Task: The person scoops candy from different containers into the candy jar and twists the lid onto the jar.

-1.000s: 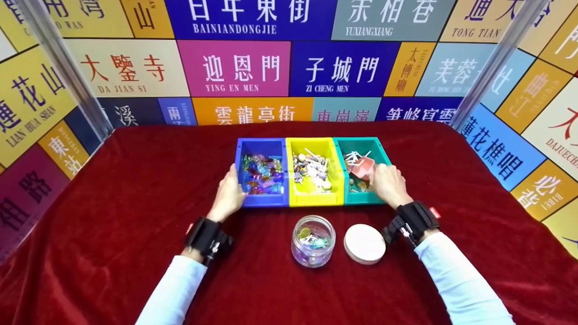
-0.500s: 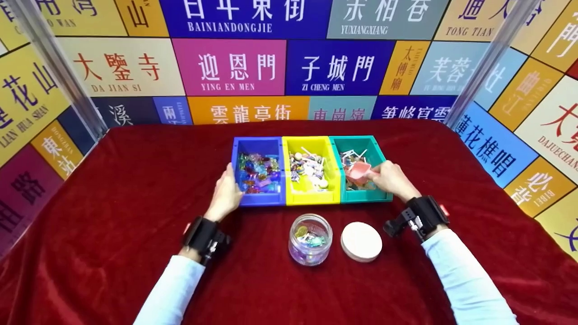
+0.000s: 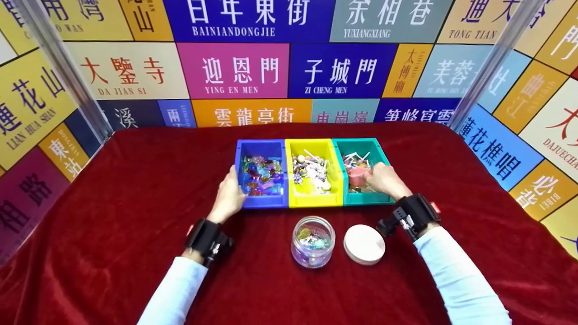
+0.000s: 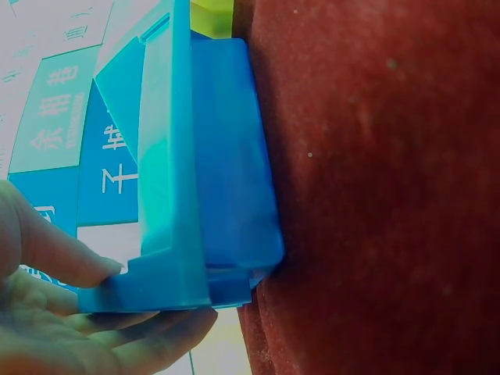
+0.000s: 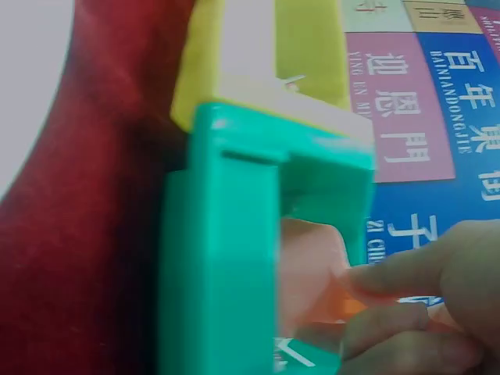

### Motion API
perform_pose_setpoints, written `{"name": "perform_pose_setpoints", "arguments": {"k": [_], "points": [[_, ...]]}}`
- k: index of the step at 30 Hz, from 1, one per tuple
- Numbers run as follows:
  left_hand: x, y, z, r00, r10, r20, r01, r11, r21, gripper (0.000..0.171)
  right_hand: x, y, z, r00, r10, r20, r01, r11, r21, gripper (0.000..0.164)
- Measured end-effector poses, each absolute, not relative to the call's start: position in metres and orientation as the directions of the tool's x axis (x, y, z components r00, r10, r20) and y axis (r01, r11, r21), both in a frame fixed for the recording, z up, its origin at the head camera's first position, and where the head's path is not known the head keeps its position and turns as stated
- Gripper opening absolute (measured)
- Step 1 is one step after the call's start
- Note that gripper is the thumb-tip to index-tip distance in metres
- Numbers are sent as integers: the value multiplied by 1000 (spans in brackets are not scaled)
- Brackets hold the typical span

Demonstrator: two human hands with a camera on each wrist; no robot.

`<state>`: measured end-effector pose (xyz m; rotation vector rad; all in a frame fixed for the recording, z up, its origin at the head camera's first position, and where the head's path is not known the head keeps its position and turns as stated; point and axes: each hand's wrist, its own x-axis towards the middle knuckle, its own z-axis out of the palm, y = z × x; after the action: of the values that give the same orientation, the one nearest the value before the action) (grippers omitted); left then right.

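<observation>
My left hand (image 3: 228,196) grips the near left side of the blue bin (image 3: 263,201). In the left wrist view, the thumb lies on one side of the blue bin's rim (image 4: 160,277) and the fingers on the other. Inside the green bin (image 3: 368,198), my right hand (image 3: 387,181) holds a small pink scoop (image 3: 358,175) by its handle. The scoop's bowl (image 5: 308,266) is low in the bin among small pieces and white sticks; what it contains is hidden. Blue, yellow and green bins stand side by side in a row.
Colourful clear pieces fill part of the blue bin. The yellow bin (image 3: 316,200) contains small lollipop-like pieces. In front stand an uncovered glass jar (image 3: 313,243) with some pieces inside and a white lid (image 3: 364,244). A red cloth (image 3: 180,158) covers the table.
The pink scoop has shifted and tilted within the green bin, carried by my right hand. My left hand keeps its grip on the blue bin. The jar and lid stay in place.
</observation>
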<state>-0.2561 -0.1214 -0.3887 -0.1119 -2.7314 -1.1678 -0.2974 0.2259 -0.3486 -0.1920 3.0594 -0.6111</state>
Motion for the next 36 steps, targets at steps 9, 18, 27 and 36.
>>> {"name": "perform_pose_setpoints", "arguments": {"k": [9,18,27,36], "points": [[-258,-123,-387,-982,0,186,134,696,705,69,-297,224,-364,-980,-114,166,-163,932,-324,29],[-257,-122,-387,-985,-2,175,123,700,703,69,-291,230,-381,-927,-145,345,-259,914,-311,31],[-256,-123,-388,-985,2,173,125,700,703,72,-288,240,-387,-913,-139,384,-290,882,-371,24],[-256,-121,-390,-982,11,186,142,693,707,70,-290,232,-371,-981,-36,192,-108,919,-379,25]]}}
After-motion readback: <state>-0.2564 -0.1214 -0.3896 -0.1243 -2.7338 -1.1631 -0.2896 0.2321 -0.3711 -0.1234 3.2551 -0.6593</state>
